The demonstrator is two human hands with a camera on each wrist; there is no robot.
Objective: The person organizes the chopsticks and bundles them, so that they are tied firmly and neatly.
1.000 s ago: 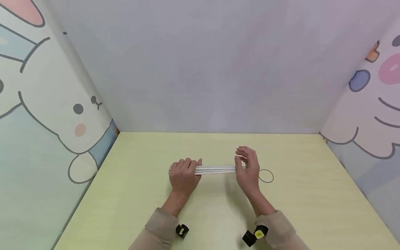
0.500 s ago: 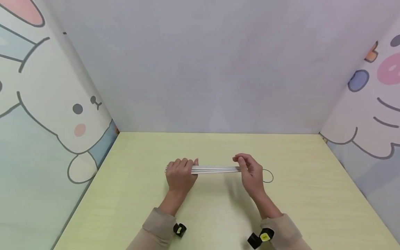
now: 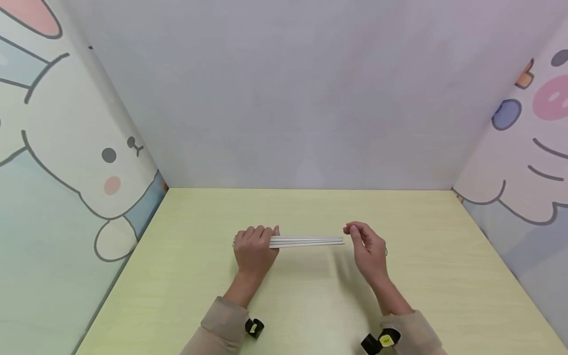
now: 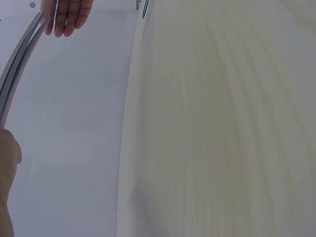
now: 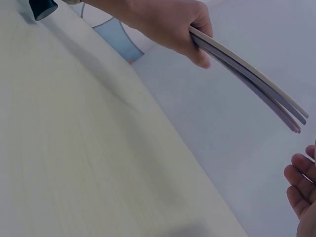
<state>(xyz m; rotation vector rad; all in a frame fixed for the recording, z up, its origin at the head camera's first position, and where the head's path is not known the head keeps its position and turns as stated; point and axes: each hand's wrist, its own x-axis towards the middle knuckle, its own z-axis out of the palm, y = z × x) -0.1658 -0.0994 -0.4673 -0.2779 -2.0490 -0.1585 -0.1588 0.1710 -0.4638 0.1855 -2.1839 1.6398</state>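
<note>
My left hand [image 3: 254,252] grips a bundle of slim white chopsticks [image 3: 306,241], held level above the table. Their left ends poke out slightly past the fist; their right ends stick out free. Just right of those tips is my right hand [image 3: 369,251], apart from them, fingers loosely bent and holding nothing. In the right wrist view the chopsticks [image 5: 252,76] fan apart slightly at the tips, with the right fingers [image 5: 301,173] below them. A thin dark green elastic band [image 4: 145,9] lies on the table; the right hand hides most of it in the head view.
The pale yellow table [image 3: 301,296] meets a plain grey back wall [image 3: 284,98]. Side panels with cartoon prints [image 3: 111,197] stand at left and right. Each sleeved wrist wears a small black camera [image 3: 254,327].
My right hand has slid off the chopsticks' right ends and moved right, now covering most of the band. The left hand has shifted slightly left, still gripping the bundle.
</note>
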